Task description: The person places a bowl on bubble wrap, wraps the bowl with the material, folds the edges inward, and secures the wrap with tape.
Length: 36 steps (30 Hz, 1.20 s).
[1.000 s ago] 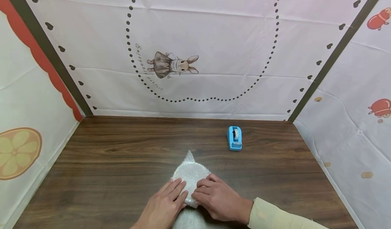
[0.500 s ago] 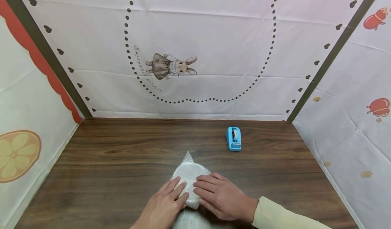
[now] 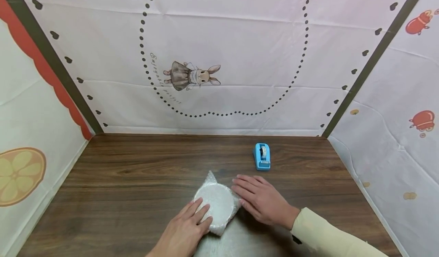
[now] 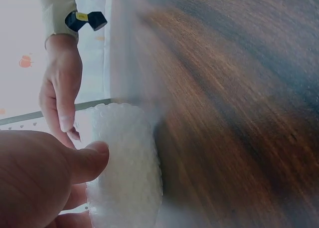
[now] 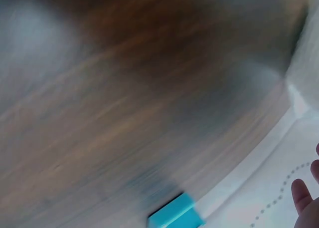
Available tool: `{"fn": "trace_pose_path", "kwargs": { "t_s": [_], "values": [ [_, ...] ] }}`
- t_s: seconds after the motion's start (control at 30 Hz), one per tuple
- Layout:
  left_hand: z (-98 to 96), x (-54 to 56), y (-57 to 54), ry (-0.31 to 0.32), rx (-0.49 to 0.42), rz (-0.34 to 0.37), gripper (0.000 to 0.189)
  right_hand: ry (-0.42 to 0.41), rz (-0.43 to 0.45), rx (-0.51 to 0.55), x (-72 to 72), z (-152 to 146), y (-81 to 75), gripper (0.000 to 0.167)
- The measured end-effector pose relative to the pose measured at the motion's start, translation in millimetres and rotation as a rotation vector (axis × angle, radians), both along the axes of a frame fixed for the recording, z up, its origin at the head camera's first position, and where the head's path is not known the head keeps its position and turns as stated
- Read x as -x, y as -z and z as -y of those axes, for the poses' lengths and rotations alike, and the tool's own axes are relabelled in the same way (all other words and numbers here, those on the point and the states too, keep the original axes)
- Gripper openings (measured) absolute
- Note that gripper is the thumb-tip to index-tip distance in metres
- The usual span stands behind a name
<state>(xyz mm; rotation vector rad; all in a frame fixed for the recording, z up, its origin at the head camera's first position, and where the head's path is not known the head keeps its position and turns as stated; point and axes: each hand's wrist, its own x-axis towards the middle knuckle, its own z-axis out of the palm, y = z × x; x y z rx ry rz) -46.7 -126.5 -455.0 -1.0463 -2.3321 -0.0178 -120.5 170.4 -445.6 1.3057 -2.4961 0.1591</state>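
A round-topped object wrapped in bubble wrap [image 3: 221, 201] stands on the brown wooden table, one pointed flap of wrap sticking out at its far side. My left hand [image 3: 185, 224] rests on its near left, fingers extended over the top; in the left wrist view the thumb [image 4: 92, 160] lies against the wrap [image 4: 129, 168]. The wrap hides what is inside. Just right of the bundle, my right hand [image 3: 262, 200] is held with straight fingers and nothing in it. Beyond that hand is a blue tape dispenser [image 3: 262, 157], partly visible in the right wrist view as well.
Printed white cloth [image 3: 240, 59] hangs behind the wood-grain table [image 3: 137, 181], with more cloth along both sides. Toward the near edge, a pale reflection of the bundle shows on the tabletop. A dark device [image 4: 84, 21] sits on the right sleeve.
My right hand has let go of the bundle's right side and moved right and away from me, toward the tape dispenser, its fingers straightening. My left hand has stayed on the bundle.
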Motion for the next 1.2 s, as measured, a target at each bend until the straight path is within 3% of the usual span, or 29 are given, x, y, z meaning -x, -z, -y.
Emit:
{"fn": "trace_pose_path", "kwargs": {
  "t_s": [0.27, 0.93, 1.1, 1.2],
  "values": [
    [0.9, -0.9, 2.2, -0.003, 0.010, -0.015, 0.022, 0.150, 0.066, -0.015, 16.3, -15, 3.1, 0.048],
    [0.5, -1.1, 2.7, -0.021, 0.008, -0.023, 0.022, 0.319, 0.111, -0.021, 43.1, -47, 12.9, 0.053],
    [0.3, -0.2, 3.3, -0.016, 0.004, -0.027, 0.021, 0.426, 0.209, 0.011, 48.8, -51, 12.6, 0.057],
    [0.3, -0.3, 2.7, -0.014, 0.006, -0.022, 0.022, 0.515, 0.295, 0.097, 54.4, -53, 12.4, 0.057]
  ]
}}
